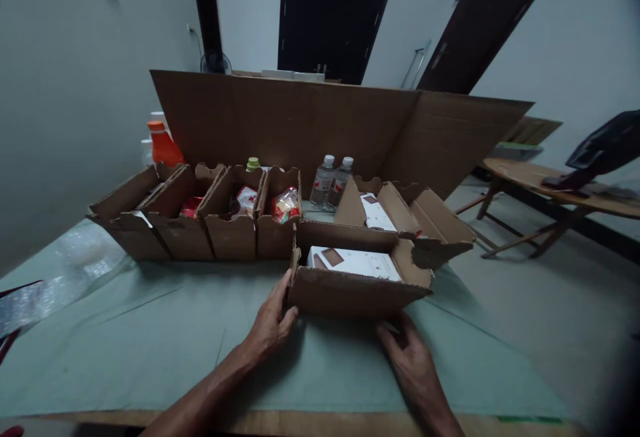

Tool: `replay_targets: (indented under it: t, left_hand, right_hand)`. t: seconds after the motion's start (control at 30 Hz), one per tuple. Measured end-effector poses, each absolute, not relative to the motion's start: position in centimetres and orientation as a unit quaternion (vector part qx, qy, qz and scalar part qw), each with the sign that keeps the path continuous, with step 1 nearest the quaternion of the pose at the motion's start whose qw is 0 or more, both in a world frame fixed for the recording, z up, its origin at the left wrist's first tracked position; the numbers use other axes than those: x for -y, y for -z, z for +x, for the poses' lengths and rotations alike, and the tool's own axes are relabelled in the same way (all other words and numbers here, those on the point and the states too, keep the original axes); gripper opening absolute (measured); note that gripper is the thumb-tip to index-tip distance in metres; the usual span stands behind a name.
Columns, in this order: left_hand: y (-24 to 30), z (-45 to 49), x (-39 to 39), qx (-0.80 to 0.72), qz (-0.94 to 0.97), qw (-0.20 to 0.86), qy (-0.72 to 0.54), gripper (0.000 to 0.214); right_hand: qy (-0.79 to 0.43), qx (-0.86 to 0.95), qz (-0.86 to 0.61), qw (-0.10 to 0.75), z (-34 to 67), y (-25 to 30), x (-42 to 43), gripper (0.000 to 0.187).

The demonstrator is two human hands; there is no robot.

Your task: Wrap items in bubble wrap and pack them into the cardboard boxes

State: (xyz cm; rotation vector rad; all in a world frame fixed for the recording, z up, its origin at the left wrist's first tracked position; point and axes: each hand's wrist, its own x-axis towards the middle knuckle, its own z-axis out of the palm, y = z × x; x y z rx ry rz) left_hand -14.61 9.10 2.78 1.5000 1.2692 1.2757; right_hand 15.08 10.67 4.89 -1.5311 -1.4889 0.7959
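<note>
An open cardboard bin [350, 297] sits turned sideways near the middle of the table, with a white box [357, 262] lying inside it. At the bin's left end, my left hand [273, 320] has its fingers along the wall and its thumb at the near corner. Low on the near side, my right hand [407, 350] holds the bottom edge toward the right, with its fingertips partly hidden under the bin. Right behind stands another bin with a white box [377, 212] in it, beside one more cardboard bin [445, 224].
Several cardboard bins [233, 237] with packets stand in a row on the left. Two water bottles [324, 180] and an orange bottle [164, 144] stand behind. A tall cardboard panel [300, 114] backs the table. Bubble wrap [75, 270] lies left; a wooden side table [530, 180] stands right.
</note>
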Motion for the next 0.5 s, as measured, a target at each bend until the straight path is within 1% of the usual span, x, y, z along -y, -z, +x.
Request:
replay_targets:
  t: [0.07, 0.13, 0.27, 0.33, 0.4, 0.47, 0.5]
  left_hand:
    - [-3.1, -14.3, -9.3, -0.499, 0.594, 0.379, -0.504, 0.080]
    - [-3.5, -13.8, -9.6, -0.496, 0.602, 0.378, -0.499, 0.082]
    - [-3.7, -13.1, -9.9, -0.485, 0.616, 0.389, -0.484, 0.090]
    - [-3.8, -13.3, -9.4, -0.496, 0.612, 0.395, -0.473, 0.093]
    - [-3.9, -14.2, -8.3, -0.514, 0.607, 0.402, -0.454, 0.093]
    - [-4.2, -15.3, -6.5, -0.527, 0.617, 0.409, -0.418, 0.089]
    - [-4.3, -15.9, -5.4, -0.531, 0.626, 0.409, -0.399, 0.084]
  right_hand:
    - [-0.318, 0.588, -0.614, 0.420, 14.7, -5.1, -10.4, 0.064]
    - [-0.323, 0.568, -0.626, 0.425, 14.4, -5.3, -10.3, 0.068]
    - [-0.347, 0.517, -0.640, 0.450, 14.0, -5.2, -10.2, 0.097]
    - [-0.360, 0.504, -0.634, 0.463, 14.1, -4.7, -9.8, 0.106]
    - [-0.350, 0.496, -0.644, 0.466, 14.6, -4.0, -8.9, 0.106]
    - [-0.310, 0.495, -0.665, 0.466, 15.4, -3.1, -7.7, 0.096]
    - [-0.286, 0.500, -0.673, 0.464, 15.8, -2.7, -7.3, 0.088]
